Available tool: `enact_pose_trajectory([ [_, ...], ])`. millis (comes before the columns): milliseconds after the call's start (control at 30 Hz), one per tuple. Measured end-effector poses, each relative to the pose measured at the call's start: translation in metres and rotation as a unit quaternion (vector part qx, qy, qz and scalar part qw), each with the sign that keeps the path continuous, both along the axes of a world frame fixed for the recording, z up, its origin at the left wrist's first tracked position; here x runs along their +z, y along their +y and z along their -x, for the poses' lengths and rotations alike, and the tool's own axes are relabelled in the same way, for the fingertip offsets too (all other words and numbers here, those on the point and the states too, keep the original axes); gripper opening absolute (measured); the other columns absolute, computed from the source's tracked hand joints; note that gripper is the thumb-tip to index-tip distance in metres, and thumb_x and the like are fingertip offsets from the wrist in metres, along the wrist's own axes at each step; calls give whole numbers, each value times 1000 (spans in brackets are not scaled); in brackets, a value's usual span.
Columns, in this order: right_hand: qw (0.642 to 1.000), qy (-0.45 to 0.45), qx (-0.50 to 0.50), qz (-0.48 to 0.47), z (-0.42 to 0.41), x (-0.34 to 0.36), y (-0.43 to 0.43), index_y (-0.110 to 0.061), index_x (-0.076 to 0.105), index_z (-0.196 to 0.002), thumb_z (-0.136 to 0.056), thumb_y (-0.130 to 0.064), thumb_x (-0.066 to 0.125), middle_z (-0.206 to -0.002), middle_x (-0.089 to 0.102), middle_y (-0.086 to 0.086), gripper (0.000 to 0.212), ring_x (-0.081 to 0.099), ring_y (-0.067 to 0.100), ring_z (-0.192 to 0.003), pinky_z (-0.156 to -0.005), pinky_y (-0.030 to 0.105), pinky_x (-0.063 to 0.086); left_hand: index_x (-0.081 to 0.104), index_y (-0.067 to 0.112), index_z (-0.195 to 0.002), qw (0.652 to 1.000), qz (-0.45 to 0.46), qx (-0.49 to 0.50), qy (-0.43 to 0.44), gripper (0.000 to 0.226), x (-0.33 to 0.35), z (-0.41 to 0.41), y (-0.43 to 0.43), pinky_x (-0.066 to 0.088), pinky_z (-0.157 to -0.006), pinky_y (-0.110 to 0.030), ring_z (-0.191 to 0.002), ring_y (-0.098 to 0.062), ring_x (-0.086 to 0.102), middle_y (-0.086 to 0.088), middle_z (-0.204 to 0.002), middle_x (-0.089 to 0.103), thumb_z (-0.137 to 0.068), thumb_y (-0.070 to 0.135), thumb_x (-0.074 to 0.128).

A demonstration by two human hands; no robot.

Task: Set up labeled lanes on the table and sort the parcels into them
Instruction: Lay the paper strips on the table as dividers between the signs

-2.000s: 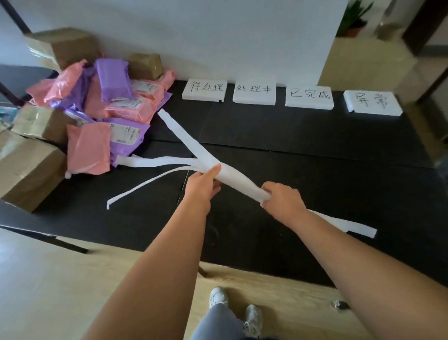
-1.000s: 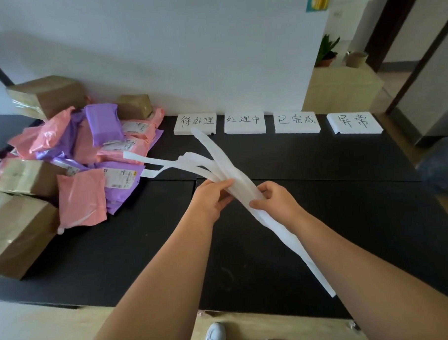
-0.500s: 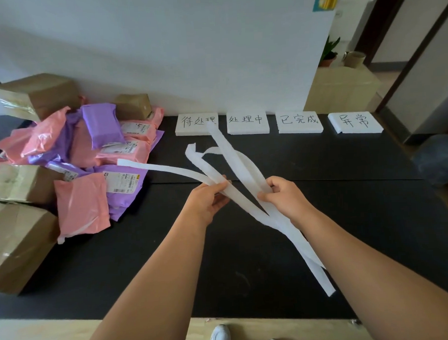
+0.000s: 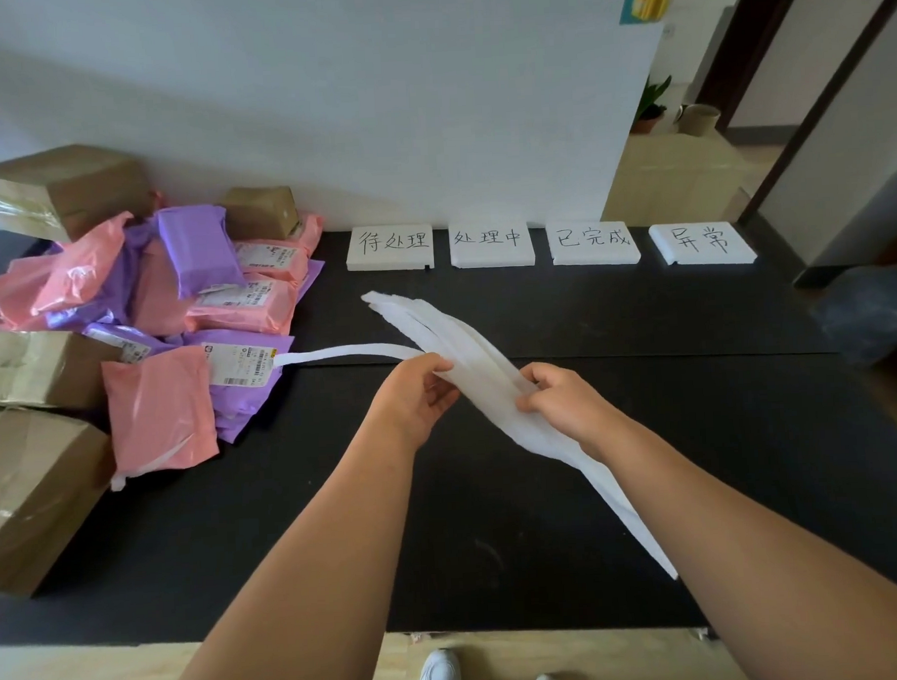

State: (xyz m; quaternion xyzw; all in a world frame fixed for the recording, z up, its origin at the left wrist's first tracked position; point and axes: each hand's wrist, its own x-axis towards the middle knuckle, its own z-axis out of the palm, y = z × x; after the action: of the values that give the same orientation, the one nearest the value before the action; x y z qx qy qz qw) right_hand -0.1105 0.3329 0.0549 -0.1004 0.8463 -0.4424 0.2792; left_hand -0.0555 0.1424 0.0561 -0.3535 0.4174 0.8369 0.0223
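Together, left hand and right hand pinching bundled white strips, four label cards along far edge of table.

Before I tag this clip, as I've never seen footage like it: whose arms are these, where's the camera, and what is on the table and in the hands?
There is no machine here. These are a person's bare arms, filmed by one camera worn on their head and looking down. The left hand and right hand both grip a bundle of white strips over a black table. Along its far edge lie four handwritten label cards. At the left sit pink and purple parcels and brown cardboard boxes.
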Motion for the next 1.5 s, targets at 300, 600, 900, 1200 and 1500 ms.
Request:
enact_pose_trajectory([
  [300, 999, -9, 48, -8, -11, 6, 5, -28, 65, -98, -94, -15, 60, -105, 64, -4, 15, 59, 11, -99, -74, 27, 42, 67, 12, -112, 1000, 16, -5, 0, 38, 1, -3, 6, 59, -69, -29, -87, -17, 75, -3, -94, 78, -78, 18, 83],
  [600, 999, -33, -1, -2, -13, 4, 9, -32, 58, -106, -90, -29, 70, -107, 60, -9, 20, 57, 8, -97, -74, 25, 44, 66, 10, -107, 999, 14, 52, 5, 35, 2, -8, 8, 60, -64, -31, -92, -23, 72, -7, -98, 76, -76, 4, 81],
  [900, 998, -23, 46, -32, -19, 10, 9, -26, 54, -129, -81, -27, 81, -125, 58, -5, 56, 55, 17, -117, -99, 40, 46, 67, 11, -108, 997, 18, 64, 40, 36, 4, -10, -1, 61, -68, -33, -82, -20, 76, -5, -90, 78, -75, 3, 81],
  [1200, 997, 4, 69, -19, -16, 17, 0, -21, 60, -125, -83, -25, 79, -119, 63, -4, 47, 58, 17, -112, -95, 38, 48, 65, 9, -114, 997, -11, 21, 72, 36, 10, -18, 3, 60, -72, -32, -88, -21, 75, -8, -99, 77, -80, 2, 76],
  [1500, 989, 5, 135, -56, -2, 19, -12, -30, 67, -112, -81, -26, 80, -109, 67, -11, 34, 62, 10, -103, -94, 36, 46, 56, 16, -115, 983, -86, 161, 36, 64, 10, -46, -19, 61, -67, -41, -100, -30, 70, -11, -113, 71, -58, 5, 83],
])
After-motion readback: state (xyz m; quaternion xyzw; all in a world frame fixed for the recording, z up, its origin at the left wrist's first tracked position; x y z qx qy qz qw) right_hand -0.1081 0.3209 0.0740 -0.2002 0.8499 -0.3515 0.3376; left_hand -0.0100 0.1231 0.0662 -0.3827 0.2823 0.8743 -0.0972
